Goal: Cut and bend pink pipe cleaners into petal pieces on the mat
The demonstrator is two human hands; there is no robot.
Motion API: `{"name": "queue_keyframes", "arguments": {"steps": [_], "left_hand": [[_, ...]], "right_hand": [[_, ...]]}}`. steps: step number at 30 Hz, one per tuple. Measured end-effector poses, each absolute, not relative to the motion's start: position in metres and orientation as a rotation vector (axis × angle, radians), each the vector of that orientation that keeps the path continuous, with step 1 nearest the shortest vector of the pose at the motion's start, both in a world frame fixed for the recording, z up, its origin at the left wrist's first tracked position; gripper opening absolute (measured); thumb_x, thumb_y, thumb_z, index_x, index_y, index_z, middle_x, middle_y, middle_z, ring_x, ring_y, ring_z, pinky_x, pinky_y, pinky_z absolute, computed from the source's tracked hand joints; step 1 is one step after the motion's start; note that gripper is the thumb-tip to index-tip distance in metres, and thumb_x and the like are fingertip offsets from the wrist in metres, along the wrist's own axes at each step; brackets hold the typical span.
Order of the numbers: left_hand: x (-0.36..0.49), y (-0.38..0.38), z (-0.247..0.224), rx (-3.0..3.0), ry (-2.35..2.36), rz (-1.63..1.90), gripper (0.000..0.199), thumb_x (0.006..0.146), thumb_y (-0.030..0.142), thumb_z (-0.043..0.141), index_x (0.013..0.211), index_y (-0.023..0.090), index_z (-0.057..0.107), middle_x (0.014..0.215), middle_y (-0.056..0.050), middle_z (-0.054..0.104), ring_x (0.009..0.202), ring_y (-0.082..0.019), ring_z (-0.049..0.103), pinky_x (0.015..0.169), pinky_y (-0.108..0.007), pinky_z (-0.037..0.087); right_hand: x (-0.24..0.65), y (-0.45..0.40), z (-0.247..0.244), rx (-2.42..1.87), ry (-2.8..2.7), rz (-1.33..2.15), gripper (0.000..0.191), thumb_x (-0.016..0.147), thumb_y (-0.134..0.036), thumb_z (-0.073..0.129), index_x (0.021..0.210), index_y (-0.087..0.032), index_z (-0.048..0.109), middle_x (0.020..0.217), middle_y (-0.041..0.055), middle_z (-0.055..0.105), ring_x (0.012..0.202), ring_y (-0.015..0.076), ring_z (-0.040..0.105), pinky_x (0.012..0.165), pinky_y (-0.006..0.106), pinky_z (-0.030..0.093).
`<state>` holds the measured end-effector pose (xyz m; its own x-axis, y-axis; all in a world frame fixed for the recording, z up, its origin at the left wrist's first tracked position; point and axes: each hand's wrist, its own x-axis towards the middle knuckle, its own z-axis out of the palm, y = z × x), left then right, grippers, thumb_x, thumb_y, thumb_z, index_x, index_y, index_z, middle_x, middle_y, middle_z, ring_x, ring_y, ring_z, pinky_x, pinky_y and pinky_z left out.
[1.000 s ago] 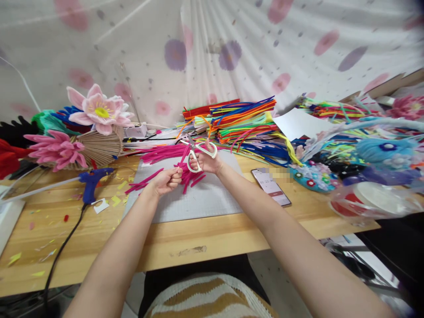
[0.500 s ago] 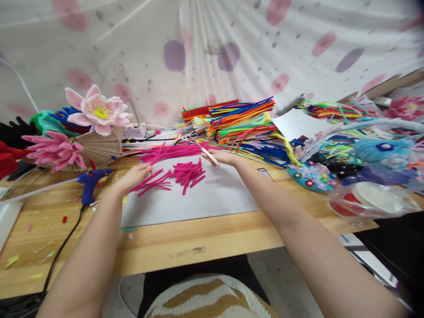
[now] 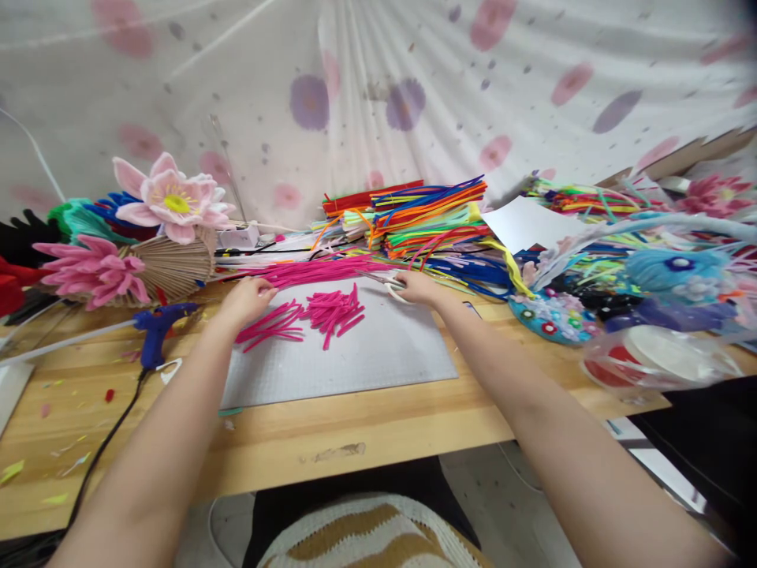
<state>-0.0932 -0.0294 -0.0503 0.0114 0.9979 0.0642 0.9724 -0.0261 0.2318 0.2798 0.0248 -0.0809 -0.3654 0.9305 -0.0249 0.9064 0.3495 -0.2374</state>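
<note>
Long magenta pipe cleaners (image 3: 322,270) lie in a bundle along the back of a grey cutting mat (image 3: 378,359). At their left end is my left hand (image 3: 251,298), its thumb and fingers pinched together; what they hold, if anything, is too small to make out. My right hand (image 3: 417,288) grips scissors (image 3: 393,290) by the pale handles, with the blades pointing left over the bundle's right part. Short cut magenta pieces form a pile (image 3: 332,312) at the mat's middle, and longer pieces (image 3: 273,325) lie just left of it, below my left hand.
A blue glue gun (image 3: 158,331) with its cord lies left of the mat. Pink fuzzy flowers (image 3: 174,197) stand behind it. Stacks of coloured pipe cleaners (image 3: 429,209) fill the back. On the right are a decorated blue basket (image 3: 553,317) and a plastic-wrapped roll (image 3: 662,359).
My right hand has moved right and lowered the scissors, whose blades now point left. The left hand has shifted slightly up, toward the long bundle.
</note>
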Motion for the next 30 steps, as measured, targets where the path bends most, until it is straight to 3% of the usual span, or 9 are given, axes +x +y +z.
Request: {"name": "queue_keyframes", "arguments": {"steps": [5,11,15,22,28,30], "left_hand": [[-0.054,0.003,-0.066,2.091,2.167,0.388,0.029,0.078,0.027,0.047,0.1,0.014,0.061,0.105,-0.012,0.061,0.093,-0.02,0.056,0.08,-0.028,0.042],[-0.04,0.021,-0.082,2.172,2.235,0.176,0.027,0.077,0.025,0.049,0.098,0.012,0.06,0.105,-0.018,0.056,0.102,-0.028,0.051,0.082,-0.036,0.04],[-0.037,0.021,-0.078,2.203,2.259,0.171,0.026,0.081,0.023,0.042,0.098,0.013,0.059,0.105,-0.018,0.056,0.097,-0.028,0.053,0.077,-0.036,0.04],[-0.037,0.006,-0.06,2.253,2.376,0.666,0.029,0.086,0.028,0.033,0.104,0.018,0.054,0.109,-0.013,0.053,0.093,-0.023,0.054,0.071,-0.031,0.038],[-0.024,-0.013,-0.041,2.523,2.089,1.064,0.029,0.087,0.031,0.033,0.099,0.017,0.056,0.107,-0.012,0.054,0.095,-0.022,0.052,0.078,-0.031,0.035],[-0.015,-0.02,-0.035,2.584,1.957,1.163,0.028,0.087,0.031,0.034,0.096,0.017,0.057,0.104,-0.012,0.055,0.093,-0.021,0.053,0.077,-0.03,0.035]], "right_hand": [[0.287,0.024,-0.087,-1.573,-2.624,0.308,0.034,0.074,-0.038,0.051,0.097,-0.016,0.062,0.095,0.0092,0.063,0.081,0.0188,0.055,0.066,0.024,0.036],[0.29,0.021,-0.085,-1.474,-2.712,0.24,0.034,0.074,-0.031,0.05,0.101,-0.013,0.062,0.097,0.0127,0.059,0.09,0.0217,0.053,0.076,0.027,0.037],[0.291,0.02,-0.087,-1.444,-2.68,0.313,0.035,0.074,-0.032,0.05,0.102,-0.015,0.063,0.101,0.0115,0.058,0.092,0.0206,0.053,0.078,0.026,0.037],[0.291,0.017,-0.082,-1.638,-2.474,0.409,0.034,0.071,-0.031,0.054,0.103,-0.019,0.059,0.095,0.0059,0.065,0.083,0.0187,0.057,0.07,0.026,0.039],[0.252,0.009,-0.053,-1.52,-2.215,0.199,0.075,0.071,-0.047,0.057,0.135,-0.019,0.029,0.093,0.0057,0.063,0.084,0.0198,0.058,0.07,0.027,0.039],[0.234,0.008,-0.044,-1.444,-2.261,0.2,0.068,0.072,-0.044,0.056,0.133,-0.022,0.034,0.094,0.004,0.063,0.085,0.0191,0.058,0.07,0.026,0.039]]}}
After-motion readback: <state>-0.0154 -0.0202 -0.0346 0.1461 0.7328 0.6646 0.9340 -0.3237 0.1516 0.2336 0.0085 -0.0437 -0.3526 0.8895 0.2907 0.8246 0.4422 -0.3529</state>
